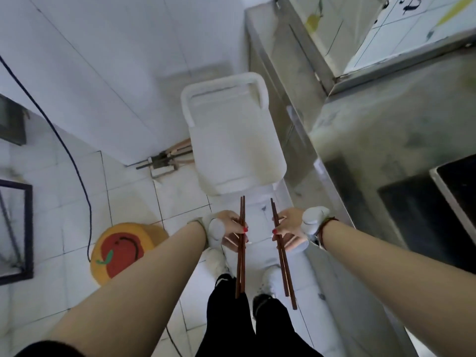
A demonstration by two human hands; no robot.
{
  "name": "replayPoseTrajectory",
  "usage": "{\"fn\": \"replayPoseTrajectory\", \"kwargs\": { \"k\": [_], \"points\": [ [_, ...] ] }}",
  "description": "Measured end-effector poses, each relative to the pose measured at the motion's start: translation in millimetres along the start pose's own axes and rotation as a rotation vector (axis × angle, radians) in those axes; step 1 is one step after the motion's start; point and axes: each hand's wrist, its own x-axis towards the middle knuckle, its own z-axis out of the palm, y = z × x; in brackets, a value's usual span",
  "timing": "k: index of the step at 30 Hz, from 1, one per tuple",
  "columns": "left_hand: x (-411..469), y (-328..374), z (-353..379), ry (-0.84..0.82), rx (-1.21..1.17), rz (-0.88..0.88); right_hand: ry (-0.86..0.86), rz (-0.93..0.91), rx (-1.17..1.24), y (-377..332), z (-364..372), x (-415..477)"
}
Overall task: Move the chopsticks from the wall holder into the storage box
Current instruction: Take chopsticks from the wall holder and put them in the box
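My left hand (233,231) grips a pair of dark reddish-brown chopsticks (241,266) that point away from me, tips near the box. My right hand (289,231) holds a second pair of chopsticks (284,271), angled slightly outward. Both hands hover side by side above the floor, just short of a white storage box (231,140) with a raised handle that stands ahead of me. The box is open at the top and looks empty. The wall holder is not in view.
A steel counter (386,119) runs along the right with a dark stove top (438,202). A round orange cushion (123,249) lies on the tiled floor at the left. A black cable (77,171) and wooden tools (175,154) lie near the white wall.
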Motion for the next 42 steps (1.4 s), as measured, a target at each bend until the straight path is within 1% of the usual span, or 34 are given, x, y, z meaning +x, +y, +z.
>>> {"fn": "replayPoseTrajectory", "kwargs": {
  "k": [3, 5, 11, 15, 17, 20, 23, 25, 27, 29, 32, 40, 42],
  "points": [
    [15.6, 0.5, 10.3, 0.02, 0.005, -0.049, 0.015, -0.007, 0.071, 11.3, 2.9, 17.8],
    [39.9, 6.9, 13.3, 0.068, -0.014, -0.098, 0.031, -0.028, 0.105, 8.9, -3.1, 35.4],
    [98.8, 16.5, 4.5, 0.284, -0.141, -0.023, 0.082, -0.108, 0.365, -13.2, -10.7, 69.2],
    [147.9, 3.8, -5.2, 0.352, 0.01, 0.031, 0.168, -0.196, 0.451, -25.3, -6.4, 86.4],
    [154.3, 5.1, -5.6, 0.402, 0.112, 0.031, 0.219, -0.235, 0.481, -27.6, -3.4, 99.0],
    [146.6, 11.4, -6.6, 0.437, 0.223, 0.019, 0.329, -0.286, 0.472, -30.2, -5.3, 116.0],
    [141.9, 17.2, -5.4, 0.352, 0.271, -0.023, 0.374, -0.332, 0.399, -25.5, -3.9, 130.7],
    [147.4, 21.0, -5.4, 0.357, 0.315, -0.07, 0.404, -0.34, 0.317, -23.4, -2.5, 143.6],
    [155.3, 21.3, -4.1, 0.366, 0.333, -0.117, 0.401, -0.337, 0.236, -22.2, -0.7, 149.7],
    [157.2, 22.7, 0.8, 0.409, 0.349, -0.139, 0.398, -0.332, 0.157, -19.6, -0.6, 154.7],
    [159.9, 18.2, 6.0, 0.466, 0.426, -0.168, 0.433, -0.338, 0.127, -14.0, 0.7, 161.1],
    [166.5, 6.3, -3.0, 0.4, 0.446, -0.228, 0.458, -0.308, 0.013, -11.7, 1.6, 161.3],
    [168.1, 6.0, -3.3, 0.417, 0.446, -0.23, 0.461, -0.29, 0.013, -9.1, 3.3, 165.5]
  ]
}}
